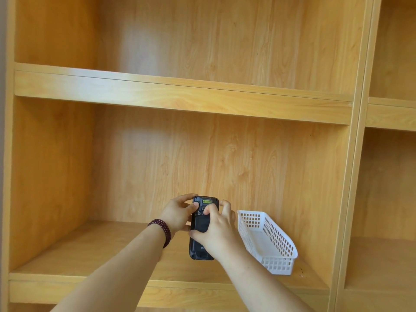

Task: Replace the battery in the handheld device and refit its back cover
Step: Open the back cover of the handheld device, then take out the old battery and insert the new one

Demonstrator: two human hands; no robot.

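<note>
A black handheld device [199, 224] is held upright over the wooden shelf, its back side facing me, with a small yellow-green label near the top. My left hand [177, 213] grips its upper left edge, thumb pressed on the back near the top. My right hand [217, 226] wraps the right side, index finger on the upper back and thumb across the middle. The back cover appears to sit on the device; no loose battery is visible.
A white perforated plastic basket [279, 248] stands on the shelf just right of my right hand and looks empty. The wooden shelf board [90, 251] extends to the left. Another shelf [180, 95] runs overhead, and a vertical divider [351, 176] stands on the right.
</note>
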